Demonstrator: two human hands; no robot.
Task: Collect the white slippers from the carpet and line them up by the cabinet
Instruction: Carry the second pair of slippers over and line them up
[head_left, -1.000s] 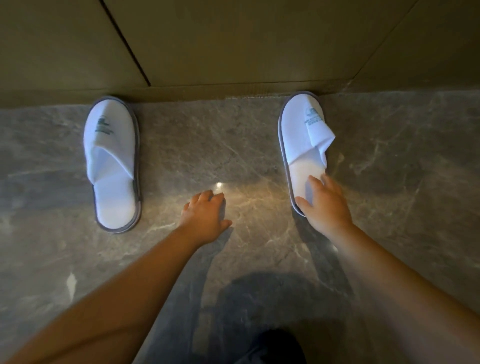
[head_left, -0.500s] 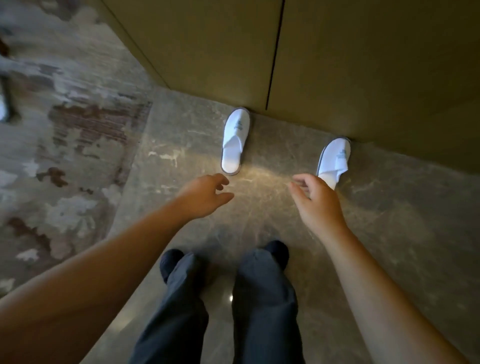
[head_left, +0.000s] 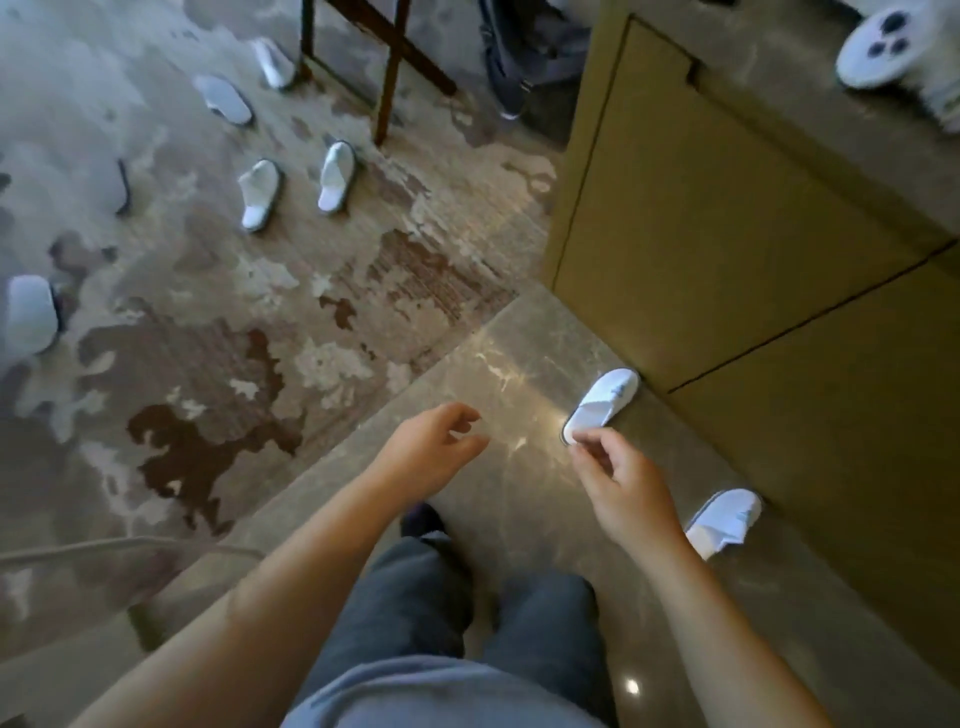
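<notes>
Two white slippers (head_left: 605, 402) (head_left: 724, 519) lie on the marble floor (head_left: 498, 364) with toes against the cabinet (head_left: 727, 234), well apart from each other; at least five more (head_left: 260, 195) (head_left: 336, 176) (head_left: 226, 98) (head_left: 272, 62) (head_left: 28, 317) lie scattered on the patterned carpet (head_left: 208, 312) (two near a dark wooden frame (head_left: 389, 67)). Left hand (head_left: 431, 452) and right hand (head_left: 621, 488) hang above the floor, fingers loosely curled, holding nothing; the right hand overlaps the heel of the nearer cabinet slipper in the head view, contact cannot be told
</notes>
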